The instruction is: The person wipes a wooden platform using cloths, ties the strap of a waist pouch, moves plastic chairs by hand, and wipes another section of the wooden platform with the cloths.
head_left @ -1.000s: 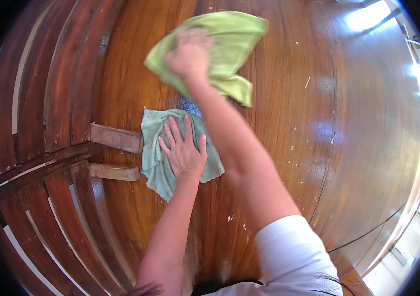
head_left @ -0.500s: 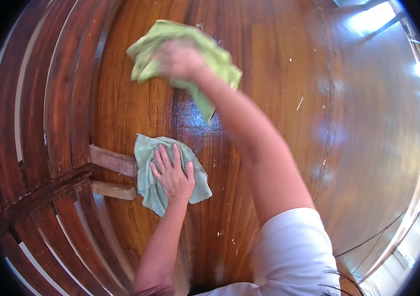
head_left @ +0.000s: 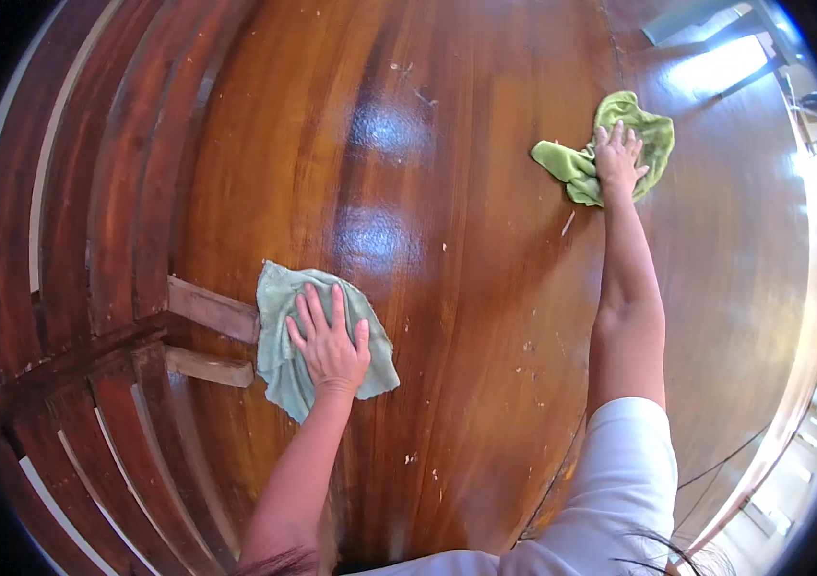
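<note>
My left hand (head_left: 334, 353) lies flat with its fingers spread on a pale grey-green cloth (head_left: 377, 370), which rests on the glossy wooden surface (head_left: 485, 317). Far off to the right, at full arm's reach, my right hand (head_left: 621, 165) presses down on a yellow-green cloth (head_left: 660, 134). Its fingers are apart and stretched over the fabric. One end of that cloth (head_left: 552, 158) is bunched and trails out to the left. Neither hand is closed round its cloth.
Dark wooden slats (head_left: 120, 182) run along the left side. Two short wooden pieces (head_left: 212, 309) jut from them towards the grey-green cloth. Small pale bits (head_left: 408, 459) and a thin sliver (head_left: 568, 223) lie on the wood. A thin dark line (head_left: 720, 463) crosses at lower right.
My right hand has swept the yellow-green cloth from the upper left across to the right. My left hand and the grey-green cloth keep their place beside the wooden pieces.
</note>
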Motion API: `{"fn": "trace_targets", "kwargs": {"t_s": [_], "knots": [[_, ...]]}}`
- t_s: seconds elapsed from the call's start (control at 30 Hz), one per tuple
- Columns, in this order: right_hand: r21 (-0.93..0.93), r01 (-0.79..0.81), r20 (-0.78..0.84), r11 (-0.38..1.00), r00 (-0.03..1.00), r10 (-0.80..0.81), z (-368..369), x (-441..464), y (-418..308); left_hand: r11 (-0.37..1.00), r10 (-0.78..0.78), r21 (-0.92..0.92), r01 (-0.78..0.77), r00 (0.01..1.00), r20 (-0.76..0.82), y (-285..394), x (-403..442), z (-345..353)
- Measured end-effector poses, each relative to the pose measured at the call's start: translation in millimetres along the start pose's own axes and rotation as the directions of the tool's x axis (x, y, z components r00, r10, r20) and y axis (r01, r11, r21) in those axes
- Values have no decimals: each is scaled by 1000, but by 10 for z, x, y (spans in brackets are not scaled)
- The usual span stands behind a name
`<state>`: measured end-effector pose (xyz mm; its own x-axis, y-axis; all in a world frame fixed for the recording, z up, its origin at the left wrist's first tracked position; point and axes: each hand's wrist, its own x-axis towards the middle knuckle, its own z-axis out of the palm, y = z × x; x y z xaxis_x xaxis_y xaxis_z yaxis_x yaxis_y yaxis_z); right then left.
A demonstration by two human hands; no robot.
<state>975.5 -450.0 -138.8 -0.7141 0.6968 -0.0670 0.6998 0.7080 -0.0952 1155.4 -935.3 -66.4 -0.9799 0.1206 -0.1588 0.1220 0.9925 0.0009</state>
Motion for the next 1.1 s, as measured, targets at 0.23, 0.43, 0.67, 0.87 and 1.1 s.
{"fn": "trace_targets", "kwargs": {"t_s": [0.23, 0.43, 0.67, 0.87, 1.1], "knots": [[-18, 103, -92, 995, 990, -104, -152, -1443, 468, 1000, 23, 2, -23, 995, -101, 12, -35, 111], [-67, 103, 30, 992, 994, -101, -431, -4108, 1358, 998, 12, 59, 2, 971, -240, -40, -40, 264], [-74, 40, 445, 996, 895, -3, -700, -7613, 2788, 999, 2, 39, 8, 969, -248, -50, -54, 257], [-83, 72, 330, 994, 943, -41, -607, -7686, 2799, 998, 8, 59, 9, 959, -285, -96, -18, 378], [-107, 136, 208, 985, 972, -112, -507, -7552, 2892, 998, 65, 28, -58, 934, -351, -31, -313, 416]]}}
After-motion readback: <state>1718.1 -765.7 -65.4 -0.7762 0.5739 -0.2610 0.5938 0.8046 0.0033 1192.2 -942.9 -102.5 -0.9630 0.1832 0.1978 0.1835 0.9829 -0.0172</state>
